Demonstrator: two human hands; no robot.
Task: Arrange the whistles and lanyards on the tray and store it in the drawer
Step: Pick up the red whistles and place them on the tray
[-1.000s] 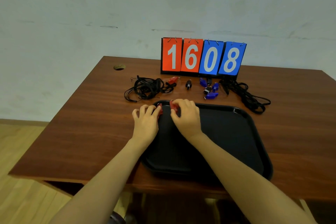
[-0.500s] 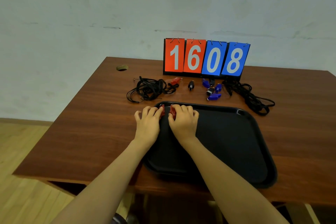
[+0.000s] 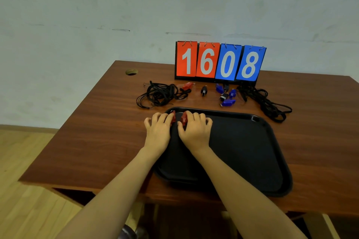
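Two red whistles are held at the far-left corner of the black tray (image 3: 242, 151). One red whistle (image 3: 172, 119) is pinched by the left hand (image 3: 158, 132), and the second red whistle (image 3: 184, 119) by the right hand (image 3: 195, 131), fingers curled. Both are set side by side, just apart. Their long axes run from the tray's near rim toward its far rim, and the left one's ring end is pointed at the far rim.

Beyond the tray's far rim, on the counter (image 3: 97, 132), a black lanyard tangle (image 3: 161, 93), a third red whistle (image 3: 187, 85), a black whistle (image 3: 203, 91), blue whistles (image 3: 228, 102) and more lanyards (image 3: 268, 103) are seen. Behind these a flip scoreboard (image 3: 219, 62) is stood.
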